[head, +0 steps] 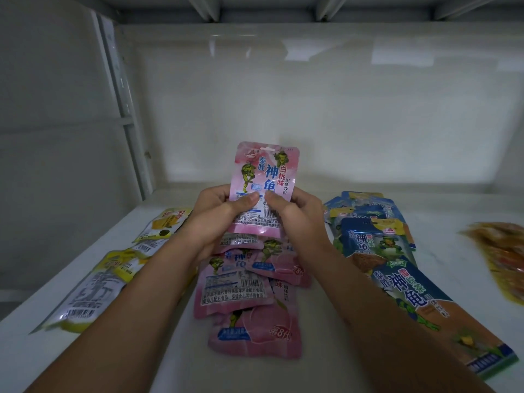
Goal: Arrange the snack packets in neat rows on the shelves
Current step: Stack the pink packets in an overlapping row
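Centrally, a glossy pink packet (262,177) is held upright above the white shelf (334,330), pinched at its lower part by both hands: the left hand (218,219) is curled round its left edge with the thumb pressed on the front, and the right hand (295,219) is curled round its right edge likewise. Beneath the hands a loose heap of pink packets (249,296) is spread flat. Yellow packets (113,268) are scattered at left, overlapping blue packets (380,251) at right, and a blurred orange packet (499,256) at far right.
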Motion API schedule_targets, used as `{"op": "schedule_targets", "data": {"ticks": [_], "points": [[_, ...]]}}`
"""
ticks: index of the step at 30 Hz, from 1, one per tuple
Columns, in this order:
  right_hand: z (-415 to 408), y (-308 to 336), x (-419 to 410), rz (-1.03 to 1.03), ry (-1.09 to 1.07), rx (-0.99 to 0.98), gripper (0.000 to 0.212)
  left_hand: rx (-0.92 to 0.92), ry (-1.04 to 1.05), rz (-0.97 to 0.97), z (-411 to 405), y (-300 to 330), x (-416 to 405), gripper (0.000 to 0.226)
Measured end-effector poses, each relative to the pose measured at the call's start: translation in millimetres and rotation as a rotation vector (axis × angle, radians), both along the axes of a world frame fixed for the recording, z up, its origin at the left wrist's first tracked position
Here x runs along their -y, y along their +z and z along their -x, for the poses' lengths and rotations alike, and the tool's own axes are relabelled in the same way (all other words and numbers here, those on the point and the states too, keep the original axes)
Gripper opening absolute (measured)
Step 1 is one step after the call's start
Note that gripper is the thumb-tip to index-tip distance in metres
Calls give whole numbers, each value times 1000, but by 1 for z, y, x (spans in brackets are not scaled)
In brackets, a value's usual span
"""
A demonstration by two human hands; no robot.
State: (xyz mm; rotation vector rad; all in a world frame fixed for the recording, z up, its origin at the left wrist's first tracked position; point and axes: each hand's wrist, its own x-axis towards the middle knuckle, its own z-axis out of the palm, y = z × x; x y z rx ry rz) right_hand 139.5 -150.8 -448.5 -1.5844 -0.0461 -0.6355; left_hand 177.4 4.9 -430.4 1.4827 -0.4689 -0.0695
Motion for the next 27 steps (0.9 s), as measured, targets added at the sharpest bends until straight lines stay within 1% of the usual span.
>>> {"op": "schedule_targets", "data": {"ticks": [1,2,4,5,8,12,13,14,16,17,19,20,22,23,25,26,27], "points": [[1,0,0,-17,1,3,10,3,-2,3,1,0,0,18],[1,0,-1,-28,-4,22,16,1,-4,5,0,0,0,19],[-1,-1,-4,-24,-13,43,37,-10,1,-8,1,0,1,17],[-1,-2,-5,-15,-23,38,41,-17,9,-16,1,0,2,16],[-4,-6,-5,17,-40,14,39,-45,16,-13,3,1,5,16],[-6,-8,-10,47,-7,13,60,-22,66,35,1,2,3,19],[-5,-7,-10,60,-23,17,59,-5,77,38,2,2,4,19],[-6,-6,-9,67,-34,18,55,3,84,49,2,2,4,19],[-6,-5,-9,40,-16,-13,39,-9,86,87,3,3,3,17],[-5,-4,-10,27,5,-33,39,-19,91,104,4,4,2,17],[-4,-5,-13,37,26,-55,56,-44,107,127,2,4,1,18],[-5,-5,-12,61,19,-55,58,-53,110,135,1,4,1,19],[-4,-7,-8,139,-41,8,41,-37,132,134,0,4,3,20],[-2,-7,-6,170,-77,56,37,-10,169,108,0,4,4,24],[0,-8,-2,193,-168,123,27,44,298,16,-3,4,4,36],[-1,-9,0,188,-207,152,23,75,356,-28,-3,4,4,35],[0,-8,-1,185,-228,183,23,100,374,-62,-4,4,4,29]]}}
